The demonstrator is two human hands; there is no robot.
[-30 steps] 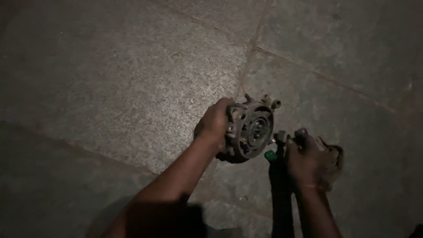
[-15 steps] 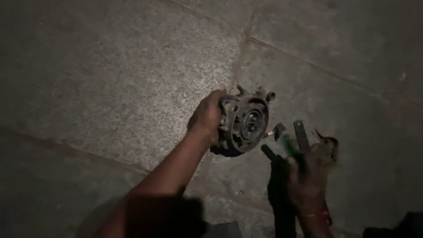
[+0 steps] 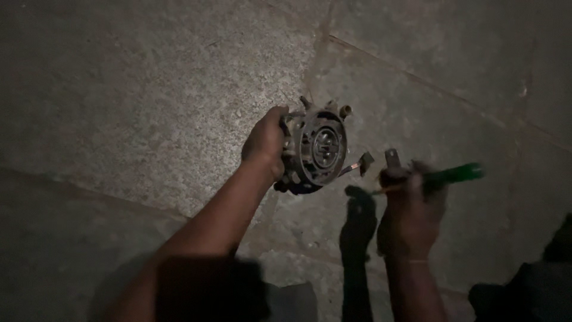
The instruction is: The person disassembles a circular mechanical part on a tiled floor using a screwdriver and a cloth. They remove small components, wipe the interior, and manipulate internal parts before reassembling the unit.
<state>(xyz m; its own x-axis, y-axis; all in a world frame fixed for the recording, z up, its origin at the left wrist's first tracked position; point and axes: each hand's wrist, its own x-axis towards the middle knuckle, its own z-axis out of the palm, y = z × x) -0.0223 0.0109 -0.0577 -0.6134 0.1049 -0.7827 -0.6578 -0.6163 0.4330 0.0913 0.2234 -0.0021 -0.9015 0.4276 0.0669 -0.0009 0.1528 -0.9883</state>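
round motor housing (image 3: 314, 150), rusty and dirty metal, held up off the floor near frame centre. open face turned toward the camera, tilted a bit to the right; concentric rings visible inside, with a darker hub in the middle. small lugs stick out along its top edge. a thin lead runs off its right side to a small flat terminal piece (image 3: 363, 162) hanging just beside the housing.

left hand (image 3: 265, 143) has the housing by its left rim, grip closed tight around the edge, fingers wrapped behind it, forearm running down to the lower left.

right hand (image 3: 411, 206) sits to the right of and slightly lower than the housing, apart from it. grip closed around a green-handled screwdriver (image 3: 456, 174); handle points out to the right, nearly level. shaft end is blurred, can't tell exactly where the tip sits. a small dark upright metal piece (image 3: 392, 158) shows just above the fingers; can't tell whether it's held or part of the tool. thin band on that wrist.

below everything: speckled stone floor (image 3: 137, 95), big slabs with a joint line (image 3: 417, 77) running diagonally across the upper right. hard shadow (image 3: 356, 238) falls on the floor between the two forearms. dark shape (image 3: 530, 292) in the bottom right corner, too dim to identify. lighting is low overall, edges of frame fall off dark.
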